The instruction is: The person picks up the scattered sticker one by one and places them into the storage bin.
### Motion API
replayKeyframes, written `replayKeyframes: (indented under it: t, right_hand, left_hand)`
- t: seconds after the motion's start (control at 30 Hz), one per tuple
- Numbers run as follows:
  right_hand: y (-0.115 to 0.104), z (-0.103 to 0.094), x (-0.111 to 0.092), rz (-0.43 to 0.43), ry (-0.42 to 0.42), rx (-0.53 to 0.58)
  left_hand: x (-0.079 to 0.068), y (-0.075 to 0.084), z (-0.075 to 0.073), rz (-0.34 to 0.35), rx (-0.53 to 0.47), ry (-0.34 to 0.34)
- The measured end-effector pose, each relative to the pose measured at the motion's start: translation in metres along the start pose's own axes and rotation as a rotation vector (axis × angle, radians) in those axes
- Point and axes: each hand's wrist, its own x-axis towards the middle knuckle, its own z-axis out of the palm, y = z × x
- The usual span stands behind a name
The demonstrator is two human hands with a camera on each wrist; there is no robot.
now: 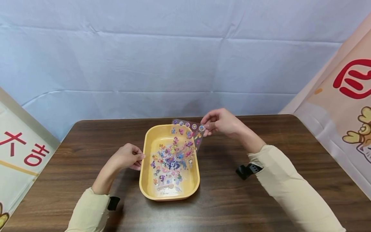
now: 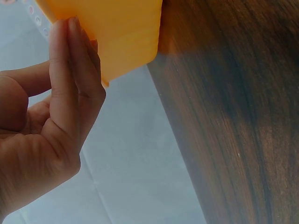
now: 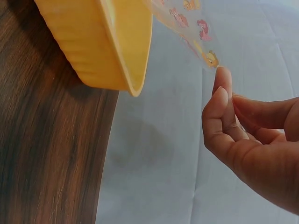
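Note:
A yellow plastic tray [image 1: 192,183] sits on the table, its inside covered by clear sheets [image 1: 169,190] printed with small colourful cartoon stickers. At its left side, my left hand [image 1: 127,157] pinches the rim, the fingers lying along the outer wall in the left wrist view. Beyond the tray's far right corner, my right hand [image 1: 221,124] pinches a corner of a clear sticker sheet [image 1: 189,134]. That sheet slants over the right rim, with round stickers along its far edge. Its lower part overlaps the other sheets in the tray.
The dark wooden table [image 1: 223,193] ends just past the tray at a pale cloth backdrop [image 1: 162,64]. Printed banners hang at the left [image 1: 23,154] and right [image 1: 353,112]. Dark straps show at both sleeve cuffs.

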Motion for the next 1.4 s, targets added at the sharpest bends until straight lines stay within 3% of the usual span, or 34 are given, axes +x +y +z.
replayKeyframes:
  t: [0.63, 1.4]
  right_hand:
    - [-0.016, 0.019, 0.002, -0.023, -0.083, -0.027]
    - [-0.017, 0.045, 0.009, -0.046, -0.157, -0.091]
  left_hand:
    - [-0.003, 0.003, 0.0, -0.001, 0.006, -0.004]
    - [-0.003, 0.004, 0.001, -0.017, 0.019, 0.004]
